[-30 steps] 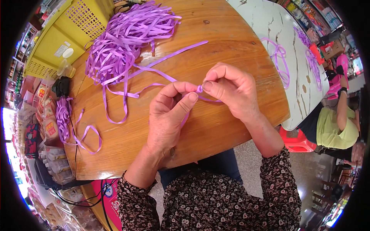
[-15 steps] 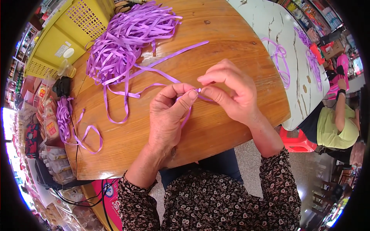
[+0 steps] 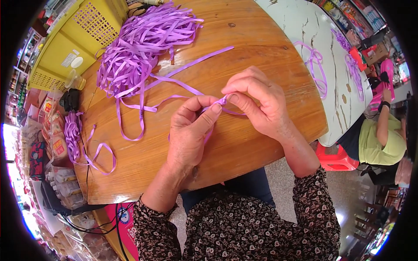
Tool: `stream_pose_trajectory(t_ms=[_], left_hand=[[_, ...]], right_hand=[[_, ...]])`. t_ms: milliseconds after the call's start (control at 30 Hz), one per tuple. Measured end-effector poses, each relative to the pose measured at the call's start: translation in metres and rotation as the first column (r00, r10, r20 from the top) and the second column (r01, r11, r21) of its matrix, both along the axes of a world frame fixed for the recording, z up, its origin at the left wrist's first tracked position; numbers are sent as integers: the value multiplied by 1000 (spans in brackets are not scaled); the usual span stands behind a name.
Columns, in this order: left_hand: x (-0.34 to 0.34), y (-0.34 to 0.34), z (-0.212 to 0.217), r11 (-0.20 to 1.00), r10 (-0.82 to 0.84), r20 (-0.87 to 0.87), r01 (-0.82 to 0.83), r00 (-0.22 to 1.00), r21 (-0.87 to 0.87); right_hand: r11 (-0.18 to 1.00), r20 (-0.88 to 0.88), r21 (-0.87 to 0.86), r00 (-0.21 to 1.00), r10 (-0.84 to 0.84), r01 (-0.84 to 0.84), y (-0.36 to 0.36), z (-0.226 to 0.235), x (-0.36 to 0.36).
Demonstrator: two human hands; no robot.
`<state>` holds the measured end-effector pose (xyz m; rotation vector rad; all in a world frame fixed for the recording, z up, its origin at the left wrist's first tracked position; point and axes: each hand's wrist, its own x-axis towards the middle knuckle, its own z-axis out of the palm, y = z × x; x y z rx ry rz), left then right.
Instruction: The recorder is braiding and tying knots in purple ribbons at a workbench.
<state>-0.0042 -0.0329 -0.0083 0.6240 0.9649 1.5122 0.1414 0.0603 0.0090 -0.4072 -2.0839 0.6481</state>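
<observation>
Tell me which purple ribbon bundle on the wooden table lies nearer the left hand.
The big pile beside the yellow crate. The small bundle, at the left of the table, lies farther from the left hand.

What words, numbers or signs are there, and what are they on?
White label on the yellow crate: too small to read.
Pink sheet, lower left: pale lettering, not copied here.
Packets at left: print too blurred to read.
Held purple ribbon: no lettering visible.
</observation>
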Motion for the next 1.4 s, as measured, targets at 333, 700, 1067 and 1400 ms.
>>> stream_pose_trajectory(t_ms=[333, 700, 1067, 1400], left_hand=[[-1, -1, 0, 998, 21, -162, -12, 987, 59], [-18, 3, -8, 986, 160, -589, -102, 792, 131], [-18, 3, 0, 986, 17, 144, -41, 989, 165], [-19, -4, 10, 929, -32, 244, -61, 969, 365]], right_hand=[[918, 168, 394, 985, -29, -40, 2, -5, 1], [895, 210, 442, 964, -166, 58, 5, -6, 1], [994, 139, -96, 988, 61, -47, 7, -14, -4], [640, -59, -659, 875, 480, -395, -26, -22, -25]])
